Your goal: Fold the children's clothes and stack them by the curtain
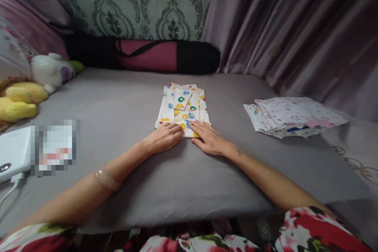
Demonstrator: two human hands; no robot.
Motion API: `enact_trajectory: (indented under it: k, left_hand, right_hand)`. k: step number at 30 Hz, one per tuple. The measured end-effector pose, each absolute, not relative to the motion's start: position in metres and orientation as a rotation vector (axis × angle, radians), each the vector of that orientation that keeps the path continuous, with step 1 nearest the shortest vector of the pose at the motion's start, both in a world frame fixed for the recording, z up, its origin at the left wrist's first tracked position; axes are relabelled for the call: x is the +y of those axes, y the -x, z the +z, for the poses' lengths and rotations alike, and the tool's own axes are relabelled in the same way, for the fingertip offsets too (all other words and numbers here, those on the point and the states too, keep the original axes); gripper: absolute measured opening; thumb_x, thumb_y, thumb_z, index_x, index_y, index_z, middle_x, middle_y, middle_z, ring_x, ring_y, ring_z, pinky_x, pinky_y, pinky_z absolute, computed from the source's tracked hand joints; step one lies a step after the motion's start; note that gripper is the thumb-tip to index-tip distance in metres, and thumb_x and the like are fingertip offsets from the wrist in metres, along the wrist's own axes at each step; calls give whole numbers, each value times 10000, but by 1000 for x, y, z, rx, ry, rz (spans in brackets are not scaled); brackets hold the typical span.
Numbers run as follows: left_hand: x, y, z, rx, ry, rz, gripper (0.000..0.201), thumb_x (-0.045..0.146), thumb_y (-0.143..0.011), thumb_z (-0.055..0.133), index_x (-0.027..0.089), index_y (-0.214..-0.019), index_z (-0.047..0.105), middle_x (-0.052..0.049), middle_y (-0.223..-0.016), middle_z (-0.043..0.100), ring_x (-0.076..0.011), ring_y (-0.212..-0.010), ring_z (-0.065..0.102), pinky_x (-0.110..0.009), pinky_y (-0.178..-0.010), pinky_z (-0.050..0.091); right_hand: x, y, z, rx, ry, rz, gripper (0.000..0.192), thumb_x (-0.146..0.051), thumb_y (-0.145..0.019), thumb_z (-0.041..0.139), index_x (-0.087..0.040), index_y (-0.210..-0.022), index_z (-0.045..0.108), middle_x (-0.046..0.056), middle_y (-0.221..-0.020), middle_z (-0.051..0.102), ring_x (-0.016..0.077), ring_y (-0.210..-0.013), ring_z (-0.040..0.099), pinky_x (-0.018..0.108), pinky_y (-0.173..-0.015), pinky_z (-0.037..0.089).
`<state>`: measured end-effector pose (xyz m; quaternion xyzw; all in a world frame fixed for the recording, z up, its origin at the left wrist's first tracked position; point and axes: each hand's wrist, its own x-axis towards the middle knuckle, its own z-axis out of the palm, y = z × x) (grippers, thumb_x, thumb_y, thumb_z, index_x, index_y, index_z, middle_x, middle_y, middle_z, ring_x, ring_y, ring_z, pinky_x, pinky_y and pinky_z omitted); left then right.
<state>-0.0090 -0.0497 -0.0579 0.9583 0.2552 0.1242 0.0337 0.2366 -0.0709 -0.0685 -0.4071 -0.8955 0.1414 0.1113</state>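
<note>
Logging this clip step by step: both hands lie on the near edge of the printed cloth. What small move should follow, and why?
Probably lift that near edge and fold it away: the left hand and right hand rest flat on the white, colourfully printed folded garment, still longer than wide.

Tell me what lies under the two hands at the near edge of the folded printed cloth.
Both palms, left hand and right hand, press flat on the near edge of the folded printed cloth, which lies on the grey mattress. The strip of cloth beneath the fingers is covered.
</note>
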Motion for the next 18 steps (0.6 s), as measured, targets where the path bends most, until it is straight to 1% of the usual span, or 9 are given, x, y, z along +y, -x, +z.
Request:
enact_trajectory:
  k: [3, 6, 9, 12, 16, 18]
  left_hand:
    - [-48, 7, -59, 785, -2987, 422, 343, 273, -1014, 315, 162, -1002, 640, -120, -979, 672, -207, -939, 635, -371, -873, 492]
    - [-46, 7, -58, 853, -3013, 481, 378, 272, -1018, 289, 162, -959, 646, -113, -935, 690, -194, -871, 652, -346, -822, 514]
    - [-45, 10, -59, 893, -3036, 509, 383, 274, -1024, 280, 168, -975, 645, -106, -949, 706, -190, -872, 664, -333, -806, 525]
    - [-46, 20, -61, 834, -3060, 467, 341, 267, -1019, 313, 165, -1066, 636, -120, -1064, 706, -209, -973, 666, -359, -869, 521]
    - [-44, 46, -65, 863, -2991, 464, 356, 228, -998, 336, 182, -1241, 591, -133, -1263, 645, -234, -1196, 591, -404, -1000, 477]
    - [-40, 60, -68, 939, -2930, 451, 387, 218, -982, 338, 198, -1284, 579, -121, -1311, 621, -236, -1242, 562, -420, -1030, 465]
  right_hand:
    - [-69, -235, -70, -2596, 1192, 387, 547, -375, -954, 477, -176, -1459, 406, 141, -1518, 391, 249, -1438, 290, 510, -1182, 238]
    - [-65, -238, -74, -2542, 1172, 347, 537, -339, -937, 500, -183, -1446, 430, 143, -1485, 441, 254, -1411, 348, 515, -1166, 284]
    - [-61, -246, -80, -2521, 1136, 282, 534, -166, -904, 453, -154, -1437, 449, 153, -1458, 473, 251, -1393, 381, 500, -1156, 328]
    - [-57, -256, -84, -2531, 1117, 217, 593, -30, -848, 374, -141, -1422, 473, 140, -1437, 501, 230, -1381, 402, 474, -1146, 365]
    - [-56, -266, -86, -2524, 1121, 183, 566, -13, -878, 330, -142, -1401, 502, 138, -1421, 517, 222, -1360, 434, 468, -1130, 394]
    - [-54, -271, -87, -2519, 1110, 192, 580, -5, -880, 320, -160, -1411, 491, 133, -1433, 500, 223, -1356, 440, 486, -1119, 404]
